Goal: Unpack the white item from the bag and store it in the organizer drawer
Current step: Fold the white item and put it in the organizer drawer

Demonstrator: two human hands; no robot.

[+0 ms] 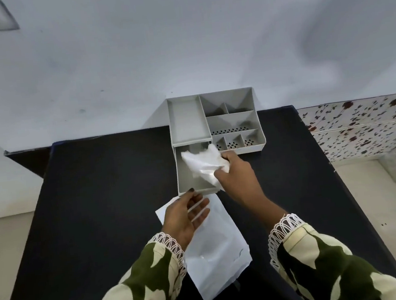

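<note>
A grey organizer (188, 120) stands at the far edge of the black table. Its drawer (185, 177) is pulled out toward me. My right hand (236, 174) grips a crumpled white item (202, 162) and holds it over the open drawer, partly inside it. The white bag (215, 245) lies flat on the table in front of the drawer. My left hand (186, 215) hovers over the bag's top end with fingers spread, its fingertips at the drawer's front edge, holding nothing.
The organizer's right half has several small compartments (231, 122), some with perforated floors. The black table (101, 207) ends at a pale wall behind. A floral-patterned surface (363, 124) lies to the right, beyond the table's edge.
</note>
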